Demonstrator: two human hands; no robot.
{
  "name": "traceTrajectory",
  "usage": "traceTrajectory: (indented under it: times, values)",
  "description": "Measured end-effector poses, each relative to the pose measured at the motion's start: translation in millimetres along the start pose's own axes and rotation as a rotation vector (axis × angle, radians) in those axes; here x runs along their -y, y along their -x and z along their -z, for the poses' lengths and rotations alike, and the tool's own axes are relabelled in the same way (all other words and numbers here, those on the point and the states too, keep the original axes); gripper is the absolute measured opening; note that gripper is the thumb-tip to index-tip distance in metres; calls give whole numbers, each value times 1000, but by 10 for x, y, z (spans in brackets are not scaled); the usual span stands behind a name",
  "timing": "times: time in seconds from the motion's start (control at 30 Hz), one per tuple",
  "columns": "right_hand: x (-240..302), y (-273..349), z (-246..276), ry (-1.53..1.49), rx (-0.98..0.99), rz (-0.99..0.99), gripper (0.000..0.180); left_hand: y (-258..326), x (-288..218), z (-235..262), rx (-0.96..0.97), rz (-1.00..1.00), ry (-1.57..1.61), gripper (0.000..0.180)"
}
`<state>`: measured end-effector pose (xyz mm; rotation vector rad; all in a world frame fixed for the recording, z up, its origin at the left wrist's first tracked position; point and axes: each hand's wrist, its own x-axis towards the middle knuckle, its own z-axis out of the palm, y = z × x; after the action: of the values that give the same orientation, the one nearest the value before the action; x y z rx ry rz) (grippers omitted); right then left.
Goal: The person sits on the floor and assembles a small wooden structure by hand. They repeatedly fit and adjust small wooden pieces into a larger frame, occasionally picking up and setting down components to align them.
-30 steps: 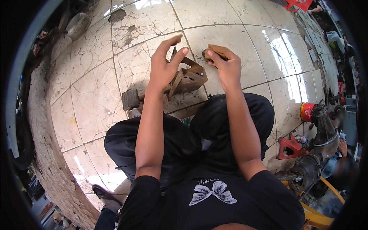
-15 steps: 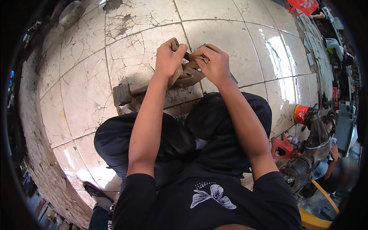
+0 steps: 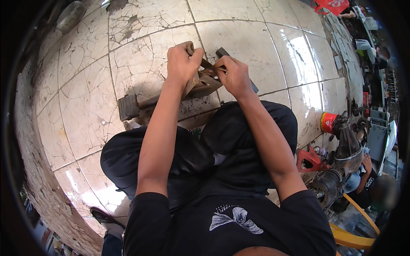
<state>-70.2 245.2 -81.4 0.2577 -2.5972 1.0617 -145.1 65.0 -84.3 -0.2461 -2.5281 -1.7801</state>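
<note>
Rusty pedal bracket (image 3: 205, 88) at upper centre of frame; my left hand (image 3: 183, 64) grips its edge, apparently to steady it. My right hand (image 3: 235, 77) pinches beside, can't tell what.

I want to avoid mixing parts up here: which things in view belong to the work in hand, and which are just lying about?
Work in hand:
- brown metal bracket, with its rod and block-shaped end
- left hand gripping it; right hand at it, grip partly hidden

Apparently just lying about:
- red stand
- red tin
- small can
- red bag
</note>
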Motion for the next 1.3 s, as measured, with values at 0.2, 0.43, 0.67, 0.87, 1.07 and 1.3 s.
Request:
traceTrajectory:
  times: [0.2, 0.43, 0.67, 0.87, 1.07, 1.3]
  values:
    - [127, -91, -30, -24, -50, 85, 16, 11, 21, -9, -32, -68, -45, 37]
    - [-59, -11, -10, 24, 23, 50, 18, 6, 25, 11, -24, -32, -60, 36]
    - [-168, 98, -20, 24, 27, -111, 19, 15, -5, 2, -7, -22, -53, 38]
    - [111, -149, -13, 0, -37, 136, 21, 16, -28, -3, -29, -59, -47, 38]
    - [-90, 37, 20, 3, 2, -27, 19, 19, 17, -1, 1, -29, -83, 37]
    - [54, 32, -11, -21, -33, -18, 13, 28, -2, 0, -7, -14, -37, 36]
